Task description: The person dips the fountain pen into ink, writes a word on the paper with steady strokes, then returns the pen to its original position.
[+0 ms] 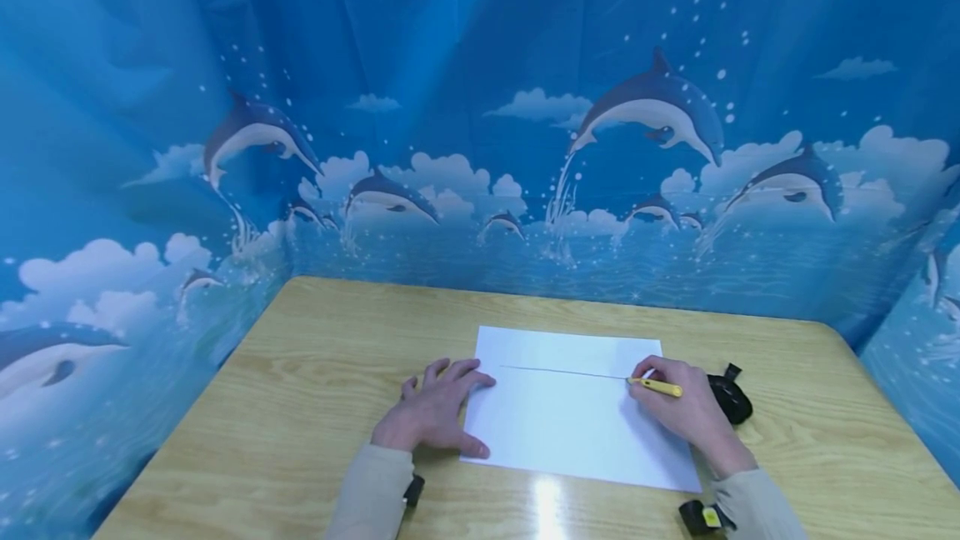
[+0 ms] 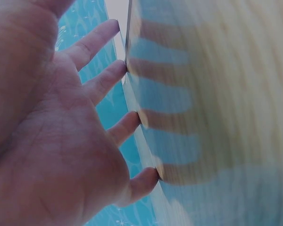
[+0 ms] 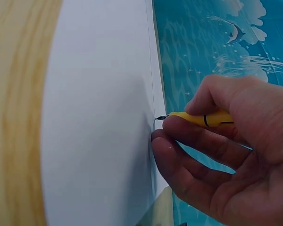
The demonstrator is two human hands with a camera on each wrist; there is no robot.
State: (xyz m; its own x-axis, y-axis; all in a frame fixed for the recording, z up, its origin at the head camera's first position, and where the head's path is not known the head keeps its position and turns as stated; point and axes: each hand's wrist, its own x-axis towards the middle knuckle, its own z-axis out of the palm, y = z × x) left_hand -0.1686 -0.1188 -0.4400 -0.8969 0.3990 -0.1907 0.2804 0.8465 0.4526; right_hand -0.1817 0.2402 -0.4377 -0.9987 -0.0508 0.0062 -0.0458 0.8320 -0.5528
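Note:
A white sheet of paper (image 1: 570,432) lies on the wooden table, with one long thin dark line (image 1: 562,371) running across its upper part. My right hand (image 1: 686,407) pinches a yellow fountain pen (image 1: 662,387) between thumb and fingers. In the right wrist view the pen's dark nib (image 3: 161,117) meets the paper at the line, and the curled lower fingers (image 3: 179,162) rest close to the sheet. With fingers spread, my left hand (image 1: 438,413) rests at the sheet's left edge, thumb and index finger over the paper. Its other fingertips (image 2: 133,117) touch the tabletop.
Just beyond the right hand sits a black rounded object (image 1: 731,398), partly hidden by that hand. Light wood tabletop (image 1: 300,407) surrounds the sheet. A blue curtain with dolphins (image 1: 450,257) hangs behind the table and along its sides.

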